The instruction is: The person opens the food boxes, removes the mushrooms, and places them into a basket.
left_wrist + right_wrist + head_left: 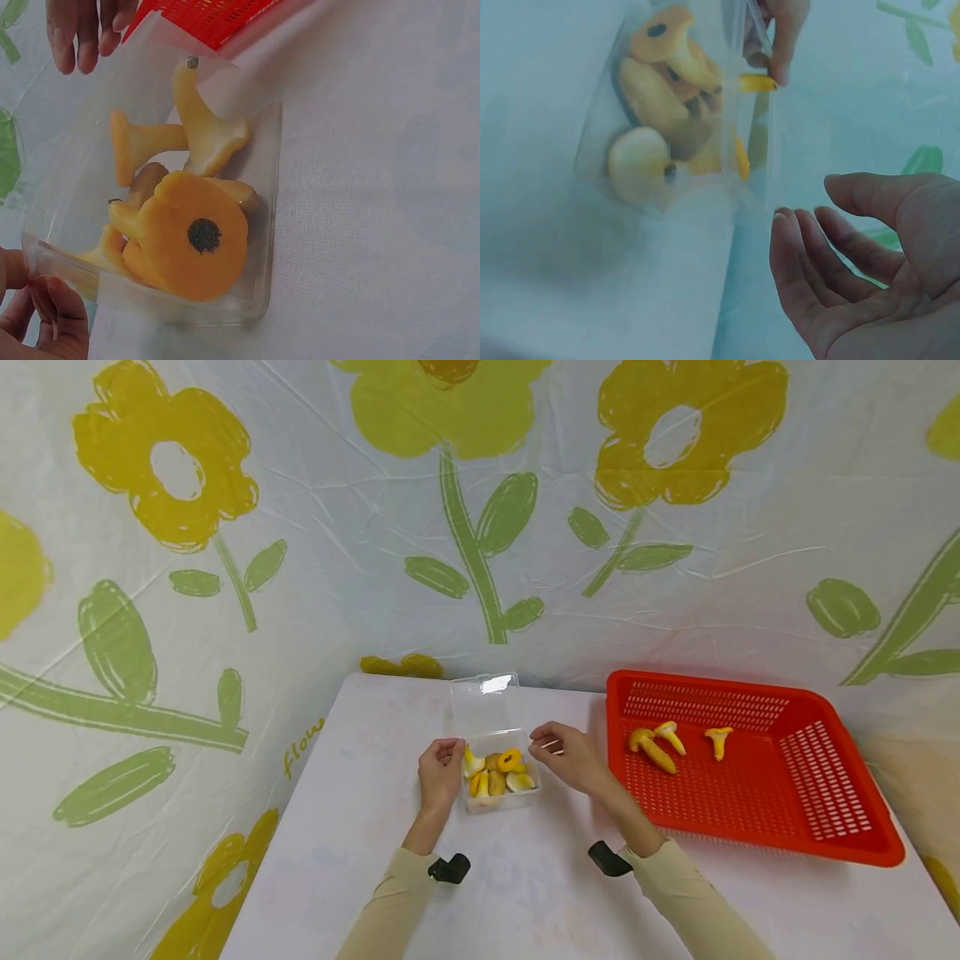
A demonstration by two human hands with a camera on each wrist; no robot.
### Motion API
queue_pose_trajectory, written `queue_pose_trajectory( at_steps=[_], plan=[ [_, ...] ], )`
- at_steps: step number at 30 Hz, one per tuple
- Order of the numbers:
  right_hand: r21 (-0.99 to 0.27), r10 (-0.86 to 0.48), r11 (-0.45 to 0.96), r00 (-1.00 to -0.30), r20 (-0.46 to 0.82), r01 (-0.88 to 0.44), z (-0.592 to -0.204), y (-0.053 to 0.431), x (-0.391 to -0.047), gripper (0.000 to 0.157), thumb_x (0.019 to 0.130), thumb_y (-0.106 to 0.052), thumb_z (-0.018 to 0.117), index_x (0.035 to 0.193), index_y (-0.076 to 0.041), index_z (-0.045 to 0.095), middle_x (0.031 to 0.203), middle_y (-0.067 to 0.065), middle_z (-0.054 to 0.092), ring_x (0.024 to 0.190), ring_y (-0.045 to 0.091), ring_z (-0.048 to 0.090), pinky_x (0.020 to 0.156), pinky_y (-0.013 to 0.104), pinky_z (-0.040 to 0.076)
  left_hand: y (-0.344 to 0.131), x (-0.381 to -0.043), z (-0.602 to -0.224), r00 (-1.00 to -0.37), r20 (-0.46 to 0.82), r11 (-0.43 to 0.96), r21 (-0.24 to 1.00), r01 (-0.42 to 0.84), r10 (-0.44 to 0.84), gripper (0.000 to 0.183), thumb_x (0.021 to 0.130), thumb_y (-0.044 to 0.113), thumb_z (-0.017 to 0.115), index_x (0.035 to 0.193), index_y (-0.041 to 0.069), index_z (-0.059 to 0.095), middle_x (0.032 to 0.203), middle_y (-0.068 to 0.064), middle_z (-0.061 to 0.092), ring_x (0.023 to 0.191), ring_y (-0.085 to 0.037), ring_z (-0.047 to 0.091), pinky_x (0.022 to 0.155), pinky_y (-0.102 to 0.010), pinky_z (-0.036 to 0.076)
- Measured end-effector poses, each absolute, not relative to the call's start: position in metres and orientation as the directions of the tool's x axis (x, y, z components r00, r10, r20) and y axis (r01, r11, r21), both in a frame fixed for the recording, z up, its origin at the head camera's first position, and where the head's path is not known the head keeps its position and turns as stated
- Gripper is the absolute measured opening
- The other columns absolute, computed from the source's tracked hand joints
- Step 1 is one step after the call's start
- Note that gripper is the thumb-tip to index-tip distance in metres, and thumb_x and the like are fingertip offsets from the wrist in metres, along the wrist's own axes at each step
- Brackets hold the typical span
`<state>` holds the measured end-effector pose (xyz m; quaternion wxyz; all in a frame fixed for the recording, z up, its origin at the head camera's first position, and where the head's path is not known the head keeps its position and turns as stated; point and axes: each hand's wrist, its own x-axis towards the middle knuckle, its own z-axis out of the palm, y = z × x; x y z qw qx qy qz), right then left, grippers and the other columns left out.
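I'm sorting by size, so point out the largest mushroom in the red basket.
The leftmost mushroom in the red basket: longer and thicker-stemmed than the middle mushroom and the rightmost mushroom.

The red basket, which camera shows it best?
The head view: the whole red basket fits, with mushrooms inside. The left wrist view catches just part, at its top edge; the right wrist view doesn't show it.
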<state>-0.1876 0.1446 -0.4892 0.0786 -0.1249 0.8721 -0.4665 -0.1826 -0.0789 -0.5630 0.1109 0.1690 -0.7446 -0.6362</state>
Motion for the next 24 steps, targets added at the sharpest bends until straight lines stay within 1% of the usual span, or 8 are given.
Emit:
queue_pose_trajectory(
  at_steps=[5,9,11,13,15,18,21,24],
  plan=[
    [-0.821,-0.274,0.557,-0.961,-0.044,-0.122,-0.493,0.124,-0.188,0.024,0.098,-0.007,0.068,0.118,0.005,0.066,0.111,0.017,0.070,0.100,0.033,0.066,0.086,0.040,0.060,-0.079,-0.183,-0.564,-0.920,-0.046,0.117,0.988,-0.099,-0.390,0.016,0.099,0.014,0.070,0.103,-0.001,0.072,0.089,-0.011,0.068,0.074,-0.014,0.057,0.067,-0.015,0.048],
    [-0.786,-0.270,0.595,-0.963,0.001,-0.168,-0.496,0.112,-0.190,0.022,0.095,-0.003,0.070,0.116,0.005,0.067,0.110,0.019,0.070,0.092,0.030,0.067,0.082,0.038,0.060,-0.079,-0.183,-0.563,-0.919,-0.045,0.109,0.990,-0.095,-0.392,0.015,0.099,0.013,0.070,0.102,-0.002,0.072,0.088,-0.011,0.068,0.073,-0.013,0.056,0.066,-0.015,0.047],
    [-0.730,-0.272,0.650,-0.962,0.035,-0.210,-0.497,0.106,-0.190,0.022,0.094,-0.002,0.071,0.114,0.005,0.068,0.109,0.019,0.071,0.087,0.028,0.066,0.079,0.038,0.060,-0.079,-0.183,-0.563,-0.918,-0.046,0.111,0.989,-0.097,-0.394,0.016,0.099,0.014,0.070,0.103,-0.001,0.072,0.088,-0.010,0.068,0.073,-0.013,0.057,0.067,-0.015,0.047],
    [-0.646,-0.278,0.717,-0.957,0.078,-0.261,-0.498,0.099,-0.189,0.021,0.093,-0.003,0.073,0.112,0.005,0.070,0.106,0.019,0.072,0.084,0.028,0.067,0.077,0.040,0.060,-0.080,-0.183,-0.562,-0.917,-0.047,0.115,0.988,-0.100,-0.395,0.016,0.099,0.014,0.070,0.103,-0.001,0.072,0.089,-0.011,0.068,0.074,-0.014,0.057,0.068,-0.015,0.047],
    [-0.541,-0.291,0.784,-0.950,0.114,-0.305,-0.498,0.093,-0.186,0.021,0.091,-0.003,0.076,0.109,0.004,0.071,0.100,0.017,0.073,0.080,0.029,0.068,0.073,0.042,0.060,-0.080,-0.182,-0.562,-0.917,-0.049,0.122,0.987,-0.105,-0.395,0.016,0.099,0.014,0.070,0.103,-0.001,0.072,0.090,-0.011,0.069,0.075,-0.014,0.058,0.069,-0.015,0.048],
    [-0.419,-0.324,0.838,-0.936,0.137,-0.351,-0.500,0.083,-0.181,0.012,0.090,-0.002,0.076,0.098,0.003,0.069,0.086,0.015,0.069,0.074,0.030,0.066,0.065,0.043,0.057,-0.080,-0.182,-0.562,-0.917,-0.048,0.127,0.986,-0.106,-0.396,0.016,0.099,0.015,0.070,0.103,-0.001,0.072,0.090,-0.011,0.069,0.075,-0.014,0.058,0.069,-0.016,0.048],
    [-0.387,-0.339,0.847,-0.931,0.136,-0.365,-0.505,0.078,-0.179,0.011,0.090,0.001,0.074,0.090,0.002,0.063,0.078,0.013,0.060,0.068,0.029,0.061,0.060,0.042,0.053,-0.080,-0.181,-0.562,-0.918,-0.046,0.132,0.986,-0.106,-0.393,0.016,0.099,0.015,0.070,0.102,-0.001,0.072,0.088,-0.010,0.068,0.074,-0.014,0.057,0.068,-0.017,0.048],
    [-0.412,-0.323,0.834,-0.930,0.175,-0.367,-0.512,0.073,-0.179,0.011,0.088,0.006,0.073,0.090,0.003,0.062,0.080,0.013,0.058,0.069,0.029,0.060,0.062,0.041,0.054,-0.081,-0.181,-0.562,-0.918,-0.041,0.134,0.986,-0.101,-0.394,0.016,0.099,0.014,0.070,0.102,-0.001,0.072,0.087,-0.009,0.068,0.073,-0.014,0.057,0.067,-0.017,0.047]
  ],
)
